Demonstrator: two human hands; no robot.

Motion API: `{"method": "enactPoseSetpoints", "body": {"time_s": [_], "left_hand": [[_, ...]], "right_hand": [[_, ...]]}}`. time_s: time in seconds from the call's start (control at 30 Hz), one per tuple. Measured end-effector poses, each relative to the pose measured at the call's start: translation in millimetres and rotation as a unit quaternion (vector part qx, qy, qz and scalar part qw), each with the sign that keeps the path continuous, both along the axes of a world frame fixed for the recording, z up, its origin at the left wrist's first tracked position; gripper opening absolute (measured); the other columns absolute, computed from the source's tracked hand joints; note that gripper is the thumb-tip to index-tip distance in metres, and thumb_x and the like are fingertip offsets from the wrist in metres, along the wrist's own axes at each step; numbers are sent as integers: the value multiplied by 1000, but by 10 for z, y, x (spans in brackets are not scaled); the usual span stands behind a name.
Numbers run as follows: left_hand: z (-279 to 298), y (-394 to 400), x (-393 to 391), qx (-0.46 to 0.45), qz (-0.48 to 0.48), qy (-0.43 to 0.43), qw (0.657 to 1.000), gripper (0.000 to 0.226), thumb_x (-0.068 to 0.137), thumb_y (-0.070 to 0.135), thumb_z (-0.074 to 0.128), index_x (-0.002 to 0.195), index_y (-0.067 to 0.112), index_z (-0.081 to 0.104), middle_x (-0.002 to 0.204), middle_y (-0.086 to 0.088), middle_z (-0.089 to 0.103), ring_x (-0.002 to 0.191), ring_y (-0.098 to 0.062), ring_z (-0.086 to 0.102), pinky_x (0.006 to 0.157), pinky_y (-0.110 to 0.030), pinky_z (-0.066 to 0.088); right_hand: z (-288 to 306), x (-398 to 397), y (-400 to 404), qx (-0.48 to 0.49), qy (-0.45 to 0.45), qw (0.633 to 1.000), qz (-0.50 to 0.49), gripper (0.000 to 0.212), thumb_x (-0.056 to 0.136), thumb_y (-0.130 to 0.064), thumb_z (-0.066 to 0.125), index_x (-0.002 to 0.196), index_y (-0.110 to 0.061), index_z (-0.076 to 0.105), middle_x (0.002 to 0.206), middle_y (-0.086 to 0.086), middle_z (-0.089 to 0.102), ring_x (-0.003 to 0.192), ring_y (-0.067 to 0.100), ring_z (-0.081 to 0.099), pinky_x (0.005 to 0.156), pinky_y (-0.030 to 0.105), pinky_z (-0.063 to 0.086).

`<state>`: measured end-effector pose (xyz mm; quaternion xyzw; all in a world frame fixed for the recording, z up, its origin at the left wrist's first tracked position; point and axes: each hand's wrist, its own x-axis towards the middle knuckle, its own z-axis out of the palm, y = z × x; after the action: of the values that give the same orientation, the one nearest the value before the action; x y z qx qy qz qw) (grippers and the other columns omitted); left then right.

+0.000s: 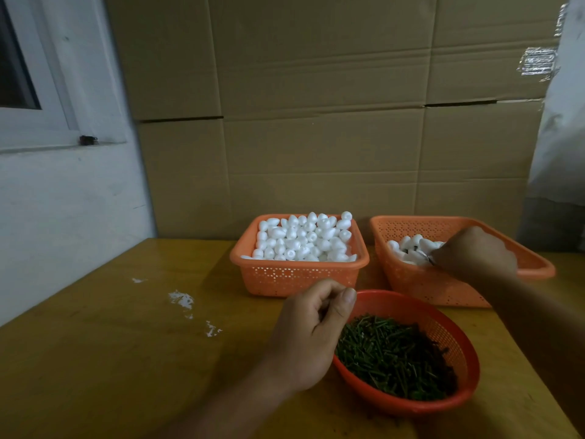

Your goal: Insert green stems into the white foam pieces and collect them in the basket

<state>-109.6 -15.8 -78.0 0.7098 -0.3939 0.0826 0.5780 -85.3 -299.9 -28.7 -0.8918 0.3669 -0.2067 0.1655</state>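
Observation:
A square orange basket at the back middle of the table is heaped with plain white foam pieces. To its right, a second orange basket holds a few foam pieces, some with dark stem ends showing. My right hand reaches into this basket, its curled fingertips pinching a stemmed foam piece on the pile. Nearer to me, a round red basket is full of short green stems. My left hand hovers at its left rim, fingers curled against the thumb, with nothing visible in them.
The yellow wooden table carries small white flecks on its left half. Stacked cardboard boxes form a wall right behind the baskets. A white wall with a window frame stands at the left.

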Motion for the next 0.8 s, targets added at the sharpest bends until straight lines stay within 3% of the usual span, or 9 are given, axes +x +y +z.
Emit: {"method": "enactPoseSetpoints", "body": {"time_s": [0.13,0.23,0.33,0.43,0.5,0.6,0.8], "left_hand": [[-5,1,3,4,-1,-5,1000,46,93,55,46,92,13,65,58,9,49,55,-4,45,53,-28,38],[-9,8,18,4,0,-6,1000,48,93,56,46,91,12,65,58,10,49,55,-3,45,52,-26,37],[-14,11,25,8,5,-7,1000,44,93,56,48,88,16,65,58,11,50,54,-1,45,52,-20,37],[-23,6,40,4,11,-8,1000,33,93,52,51,78,24,59,59,11,50,56,-2,46,53,-28,39],[-25,5,45,2,15,-9,1000,30,93,50,52,73,28,55,58,10,49,56,-5,46,54,-34,40],[-19,7,46,0,26,-9,1000,34,95,45,54,66,26,49,55,9,45,53,-7,43,51,-36,38],[-5,46,120,-5,55,-9,998,47,99,32,58,58,16,44,51,6,40,49,-6,39,48,-29,34]], "right_hand": [[20,-38,18,11,13,1000,8,42,82,-56,68,74,-15,64,80,10,66,83,31,62,88,47,54],[20,-105,40,11,-3,1000,23,41,84,-56,66,69,-18,69,74,7,67,77,29,63,86,48,55],[31,-198,118,-10,-56,997,57,27,89,-42,64,71,-23,73,70,2,68,72,26,64,79,46,56],[72,-307,283,11,-146,984,105,17,90,-26,63,77,-24,74,70,-3,70,63,22,65,65,44,58],[102,-398,416,42,-201,968,147,18,90,-16,62,80,-23,75,71,-4,70,62,20,67,62,45,60],[129,-593,640,68,-246,949,188,23,89,-10,59,89,-26,76,75,-9,70,60,10,65,54,31,53],[-106,-860,951,66,-207,941,259,30,90,-8,60,103,-33,72,80,-10,72,53,9,64,43,22,45]]}}
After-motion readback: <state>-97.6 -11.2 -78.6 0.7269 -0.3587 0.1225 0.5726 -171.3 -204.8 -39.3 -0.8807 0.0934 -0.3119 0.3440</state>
